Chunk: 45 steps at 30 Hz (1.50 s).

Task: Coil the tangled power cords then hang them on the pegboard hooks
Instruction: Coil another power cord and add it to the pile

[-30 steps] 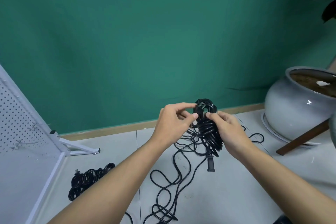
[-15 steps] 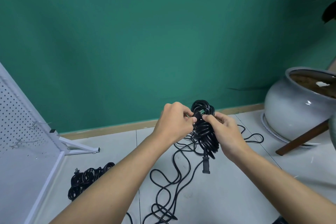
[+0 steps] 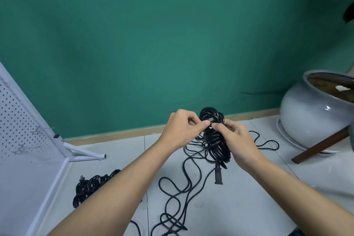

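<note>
Here, both hands hold a coiled black cord [image 3: 215,141] up above the floor [image 3: 249,207], in front of the green wall. The left hand [image 3: 180,130] pinches the cord's end at the top of the coil, thumb and forefinger clamped on it. The right hand [image 3: 237,140] has its fingers [image 3: 220,125] curled round the loops. A connector [image 3: 218,175] dangles below. Loose cord [image 3: 183,188] sprawls on the floor underneath. A second bundle [image 3: 93,184] lies beside the pegboard [image 3: 17,120], which stands at the left.

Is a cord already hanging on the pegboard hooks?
No, the visible hooks hold nothing; one coiled cord lies on the floor beside the pegboard.
</note>
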Tool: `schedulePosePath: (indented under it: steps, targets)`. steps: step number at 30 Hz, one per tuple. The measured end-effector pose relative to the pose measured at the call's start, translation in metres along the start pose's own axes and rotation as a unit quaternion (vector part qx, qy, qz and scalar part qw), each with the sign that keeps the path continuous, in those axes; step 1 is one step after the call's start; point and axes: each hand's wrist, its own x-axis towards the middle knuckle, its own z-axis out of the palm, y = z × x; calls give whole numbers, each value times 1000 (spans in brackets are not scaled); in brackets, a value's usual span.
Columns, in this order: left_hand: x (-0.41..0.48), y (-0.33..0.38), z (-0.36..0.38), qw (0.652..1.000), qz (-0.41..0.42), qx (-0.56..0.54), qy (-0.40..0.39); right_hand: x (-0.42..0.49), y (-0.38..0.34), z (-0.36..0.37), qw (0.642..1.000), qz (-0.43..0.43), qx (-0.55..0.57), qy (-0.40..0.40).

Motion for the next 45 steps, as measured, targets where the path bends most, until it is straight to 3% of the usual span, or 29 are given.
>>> schedulePosePath:
  steps: [7,19,23,27,33,38,45]
  targets:
    - [3,7,-2,996,7,83,-24,0,-4,-1,1000,1,-9,-6]
    - [-11,0,5,992,61,107,-32,-15,-17,5,997,-50,-58,-25]
    - [-10,1,5,991,24,115,-61,-15,-16,5,996,-51,-62,-31]
    - [-9,0,3,997,-20,63,-33,-15,-15,3,994,-61,-86,-40]
    - [-1,-3,-3,995,-43,85,-30,-15,-4,10,970,-107,-214,-43]
    - [-3,-19,-2,998,-56,-25,6,-9,-13,0,991,-46,-99,-77]
    - [-3,-31,-1,976,-85,-199,-4,0,-2,-3,996,-31,-76,-32]
